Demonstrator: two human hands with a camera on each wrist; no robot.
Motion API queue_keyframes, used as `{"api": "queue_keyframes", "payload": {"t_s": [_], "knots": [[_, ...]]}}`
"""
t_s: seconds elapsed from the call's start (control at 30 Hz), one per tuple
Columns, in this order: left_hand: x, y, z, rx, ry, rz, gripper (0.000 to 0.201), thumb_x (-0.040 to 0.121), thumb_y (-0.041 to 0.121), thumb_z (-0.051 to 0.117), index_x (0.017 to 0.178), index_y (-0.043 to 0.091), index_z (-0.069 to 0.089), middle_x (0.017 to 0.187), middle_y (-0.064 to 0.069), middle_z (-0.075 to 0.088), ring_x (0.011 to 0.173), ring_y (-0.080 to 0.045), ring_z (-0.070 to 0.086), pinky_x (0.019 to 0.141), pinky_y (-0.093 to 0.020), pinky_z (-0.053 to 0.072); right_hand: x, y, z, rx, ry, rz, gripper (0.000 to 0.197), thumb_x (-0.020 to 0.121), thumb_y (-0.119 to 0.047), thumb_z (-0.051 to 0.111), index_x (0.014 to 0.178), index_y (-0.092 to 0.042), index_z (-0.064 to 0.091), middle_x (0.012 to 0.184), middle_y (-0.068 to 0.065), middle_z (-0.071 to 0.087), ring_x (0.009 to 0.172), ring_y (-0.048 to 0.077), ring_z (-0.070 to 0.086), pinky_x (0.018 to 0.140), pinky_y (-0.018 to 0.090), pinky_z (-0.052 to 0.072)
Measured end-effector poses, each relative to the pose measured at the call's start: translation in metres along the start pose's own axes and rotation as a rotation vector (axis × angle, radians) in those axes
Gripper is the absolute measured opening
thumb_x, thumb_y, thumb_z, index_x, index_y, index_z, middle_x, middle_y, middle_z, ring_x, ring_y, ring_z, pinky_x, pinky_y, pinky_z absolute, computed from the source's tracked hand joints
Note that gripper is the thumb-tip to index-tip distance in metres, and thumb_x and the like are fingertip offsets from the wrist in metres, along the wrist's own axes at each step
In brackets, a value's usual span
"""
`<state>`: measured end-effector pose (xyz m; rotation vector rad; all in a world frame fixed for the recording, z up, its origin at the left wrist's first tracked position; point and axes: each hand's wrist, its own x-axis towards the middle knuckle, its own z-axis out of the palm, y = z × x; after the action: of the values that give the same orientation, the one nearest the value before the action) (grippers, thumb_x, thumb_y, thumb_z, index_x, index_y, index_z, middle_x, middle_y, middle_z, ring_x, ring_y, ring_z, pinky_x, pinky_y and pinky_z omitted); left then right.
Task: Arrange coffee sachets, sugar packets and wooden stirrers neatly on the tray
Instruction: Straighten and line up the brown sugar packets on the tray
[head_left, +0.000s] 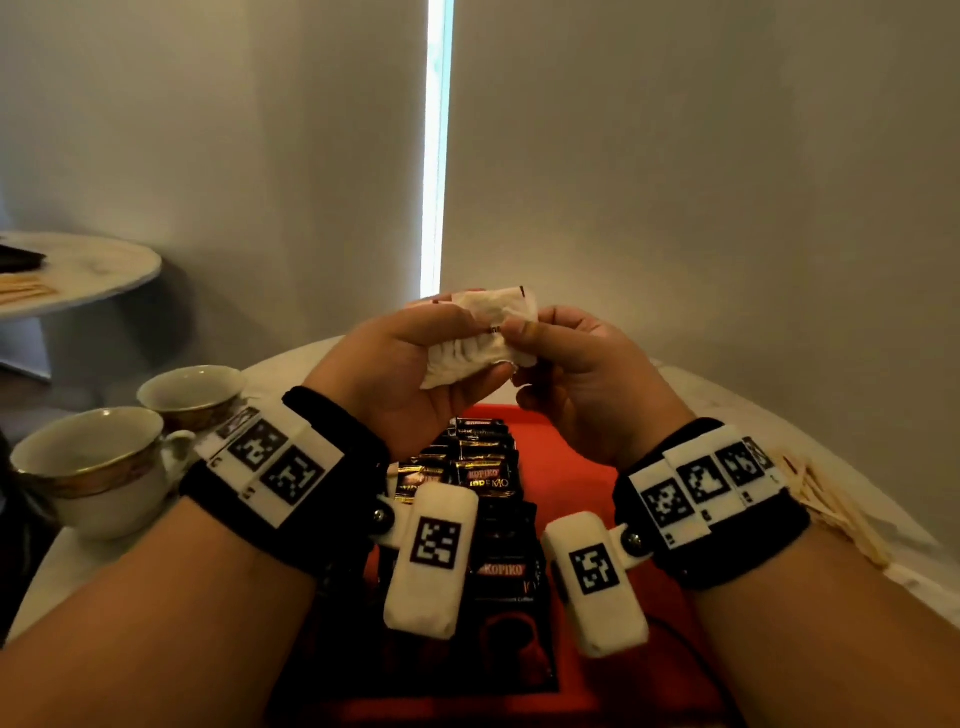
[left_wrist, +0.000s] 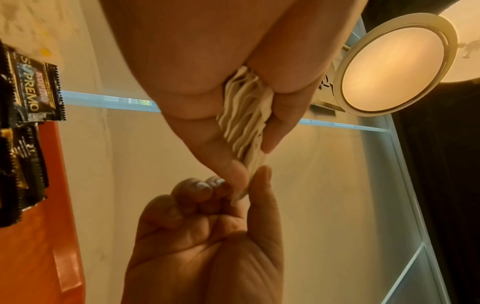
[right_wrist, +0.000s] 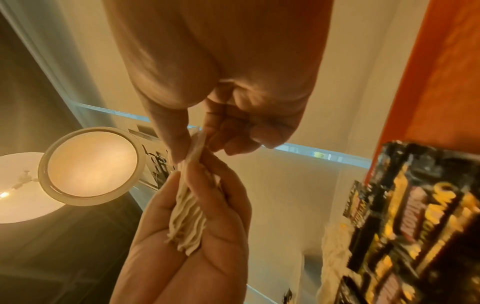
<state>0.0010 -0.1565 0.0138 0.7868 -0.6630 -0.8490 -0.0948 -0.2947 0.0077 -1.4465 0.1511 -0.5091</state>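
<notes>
The sugar packets (head_left: 475, 338) sit fanned in the left hand (head_left: 410, 364), held up over the red tray (head_left: 566, 452); the right hand (head_left: 576, 374) pinches one edge; a tug could spill the loose stack onto the coffee sachets (head_left: 480, 475)

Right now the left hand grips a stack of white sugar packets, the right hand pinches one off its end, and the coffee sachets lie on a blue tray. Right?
Not quite: the tray is red-orange, as the head view shows. The rest holds.
</notes>
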Motion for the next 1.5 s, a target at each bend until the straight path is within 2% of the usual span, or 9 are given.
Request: {"api": "queue_keyframes", "payload": {"t_s": [0.23, 0.47, 0.63, 0.8, 0.93, 1.03, 1.17, 1.37, 1.5], "knots": [[-0.002, -0.003, -0.001, 0.000, 0.045, 0.003, 0.030, 0.090, 0.003, 0.049, 0.118, 0.001, 0.061, 0.095, -0.014, 0.070, 0.074, -0.017, 0.071, 0.069, -0.023, 0.058, 0.003, 0.010, -0.001, 0.024, 0.046, -0.004, 0.026, 0.069, -0.024, 0.076, 0.086, -0.008, 0.063, 0.067, 0.003, 0.062, 0.060, 0.015, 0.052, 0.055, 0.028, 0.038], [-0.007, -0.006, -0.005, -0.013, 0.045, -0.004, 0.044, 0.079, 0.006, 0.053, 0.123, 0.009, 0.058, 0.108, -0.020, 0.070, 0.087, -0.030, 0.072, 0.077, -0.037, 0.061, 0.007, 0.017, -0.001, -0.061, 0.074, 0.015, 0.027, 0.071, -0.023, 0.084, 0.089, -0.011, 0.068, 0.091, 0.016, 0.067, 0.081, 0.026, 0.053, 0.059, 0.030, 0.041], [-0.007, -0.009, -0.005, -0.004, 0.032, -0.014, 0.056, 0.078, 0.012, 0.057, 0.132, -0.001, 0.056, 0.104, -0.018, 0.069, 0.082, -0.022, 0.071, 0.071, -0.027, 0.061, 0.007, 0.015, -0.001, -0.002, 0.067, 0.000, 0.027, 0.070, -0.022, 0.078, 0.090, -0.009, 0.066, 0.087, 0.013, 0.064, 0.071, 0.018, 0.054, 0.057, 0.028, 0.039], [-0.008, -0.012, -0.004, 0.005, 0.086, -0.030, 0.017, 0.082, 0.006, 0.058, 0.098, 0.008, 0.060, 0.093, -0.016, 0.067, 0.071, -0.022, 0.070, 0.065, -0.029, 0.060, 0.008, 0.015, -0.004, 0.140, 0.083, -0.016, 0.014, 0.090, -0.007, 0.063, 0.102, -0.004, 0.059, 0.091, 0.012, 0.067, 0.078, 0.022, 0.064, 0.064, 0.030, 0.050], [-0.007, -0.012, -0.003, 0.014, 0.193, -0.025, 0.010, 0.095, 0.001, 0.049, 0.094, 0.011, 0.052, 0.107, -0.022, 0.058, 0.090, -0.035, 0.068, 0.070, -0.038, 0.063, 0.012, 0.013, -0.006, 0.391, 0.139, -0.055, 0.017, 0.093, 0.003, 0.046, 0.092, -0.009, 0.059, 0.078, 0.003, 0.068, 0.072, 0.017, 0.068, 0.064, 0.032, 0.057], [-0.007, -0.011, -0.005, -0.009, 0.247, -0.015, 0.012, 0.090, 0.001, 0.057, 0.098, 0.008, 0.052, 0.109, -0.020, 0.052, 0.078, -0.024, 0.064, 0.056, -0.024, 0.058, 0.010, 0.012, -0.005, 0.333, 0.115, -0.062, 0.023, 0.092, 0.005, 0.045, 0.092, -0.012, 0.060, 0.076, 0.000, 0.066, 0.060, 0.012, 0.061, 0.048, 0.023, 0.045], [-0.007, -0.011, -0.008, 0.090, 0.213, -0.082, 0.045, 0.071, 0.026, 0.077, 0.109, 0.005, 0.063, 0.095, -0.011, 0.062, 0.071, -0.015, 0.061, 0.056, -0.022, 0.056, 0.005, 0.010, 0.000, 0.206, 0.064, -0.054, 0.029, 0.088, 0.008, 0.055, 0.111, -0.007, 0.062, 0.084, 0.006, 0.070, 0.063, 0.014, 0.062, 0.050, 0.023, 0.043], [-0.004, -0.016, -0.007, 0.169, 0.272, -0.079, 0.039, 0.093, 0.019, 0.063, 0.126, -0.001, 0.058, 0.102, -0.016, 0.060, 0.071, -0.017, 0.061, 0.055, -0.024, 0.054, 0.004, 0.008, -0.001, 0.144, 0.016, -0.056, 0.034, 0.075, -0.002, 0.067, 0.109, -0.006, 0.064, 0.094, 0.011, 0.071, 0.072, 0.021, 0.067, 0.055, 0.026, 0.047], [-0.002, -0.014, -0.010, 0.131, 0.302, -0.020, 0.035, 0.095, 0.017, 0.062, 0.126, 0.002, 0.057, 0.106, -0.017, 0.060, 0.073, -0.017, 0.063, 0.056, -0.025, 0.054, 0.000, 0.005, -0.001, 0.047, 0.033, -0.038, 0.019, 0.087, -0.001, 0.062, 0.106, -0.007, 0.063, 0.084, 0.009, 0.073, 0.065, 0.017, 0.066, 0.054, 0.027, 0.043]]}}
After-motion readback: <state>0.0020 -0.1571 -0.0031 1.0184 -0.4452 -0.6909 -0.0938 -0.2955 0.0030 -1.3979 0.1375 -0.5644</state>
